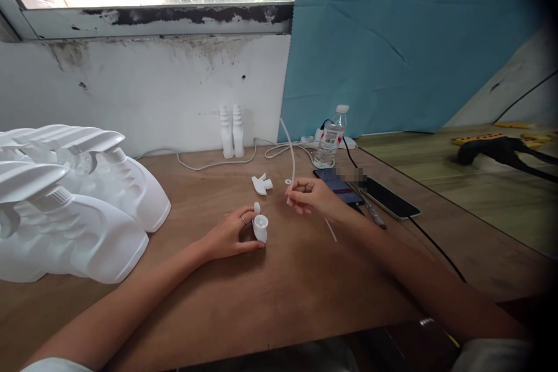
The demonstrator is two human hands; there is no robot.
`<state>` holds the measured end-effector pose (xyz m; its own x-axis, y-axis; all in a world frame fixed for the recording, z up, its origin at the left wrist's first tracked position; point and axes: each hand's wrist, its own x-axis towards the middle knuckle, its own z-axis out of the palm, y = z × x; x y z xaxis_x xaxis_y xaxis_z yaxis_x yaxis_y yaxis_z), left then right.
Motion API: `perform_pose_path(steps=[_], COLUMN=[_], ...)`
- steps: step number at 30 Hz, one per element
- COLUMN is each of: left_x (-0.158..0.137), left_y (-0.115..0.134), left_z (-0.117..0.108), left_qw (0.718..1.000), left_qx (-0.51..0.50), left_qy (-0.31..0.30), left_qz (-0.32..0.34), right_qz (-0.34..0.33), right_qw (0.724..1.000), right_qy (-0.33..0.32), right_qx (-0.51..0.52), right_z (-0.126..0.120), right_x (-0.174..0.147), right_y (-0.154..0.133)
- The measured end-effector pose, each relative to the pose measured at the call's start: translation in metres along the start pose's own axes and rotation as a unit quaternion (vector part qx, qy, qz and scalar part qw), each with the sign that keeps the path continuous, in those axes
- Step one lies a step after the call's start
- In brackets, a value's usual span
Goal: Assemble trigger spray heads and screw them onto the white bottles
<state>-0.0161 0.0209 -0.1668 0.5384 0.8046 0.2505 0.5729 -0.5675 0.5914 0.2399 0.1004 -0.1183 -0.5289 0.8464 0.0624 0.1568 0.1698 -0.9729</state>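
My left hand [235,233] grips a white spray bottle trigger head [260,228] on the brown table, its round collar facing up toward me. Between thumb and fingers, my right hand [307,196] pinches a thin white dip tube [291,154], which stands up from the grip and curves to the upper left. The tube's low end is beside the trigger head, apart from it. A second white trigger head [261,184] lies just beyond my left hand. Near my right fingers is a small white ring [288,182]. Another thin white tube [332,231] shows below my right wrist.
Several white spray bottles [100,215] lie at the left. Two small white ribbed pieces [232,132] stand against the wall. A water bottle [331,138], phone [337,186], black flat device [392,197] and utility knife [374,212] are at the right, with cables [209,167] along the back.
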Motion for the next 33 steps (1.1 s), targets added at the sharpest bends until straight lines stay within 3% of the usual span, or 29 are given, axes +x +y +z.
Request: perform_pose_path(steps=[3, 7, 23, 29, 33], left_x=[0.0, 0.001, 0.002, 0.002, 0.002], left_y=[0.001, 0.002, 0.0, -0.003, -0.002], left_z=[-0.001, -0.001, 0.001, 0.001, 0.0], left_qw=[1.0, 1.0, 1.0, 1.0, 0.999], left_qx=[-0.001, 0.0, 0.005, -0.018, -0.033], left_qy=[-0.002, -0.009, -0.008, 0.008, 0.018], left_qz=[-0.006, -0.007, 0.006, 0.016, 0.024], right_qz=[-0.04, -0.091, -0.178, -0.3, -0.317], right_qw=[0.996, 0.994, 0.973, 0.92, 0.897], right_qy=[-0.045, -0.054, -0.043, -0.063, -0.065], right_qx=[0.066, 0.0, -0.14, -0.242, -0.3], right_z=[0.027, 0.046, 0.057, 0.065, 0.068], right_x=[-0.006, -0.013, -0.012, -0.004, -0.003], right_y=[0.004, 0.007, 0.009, 0.012, 0.014])
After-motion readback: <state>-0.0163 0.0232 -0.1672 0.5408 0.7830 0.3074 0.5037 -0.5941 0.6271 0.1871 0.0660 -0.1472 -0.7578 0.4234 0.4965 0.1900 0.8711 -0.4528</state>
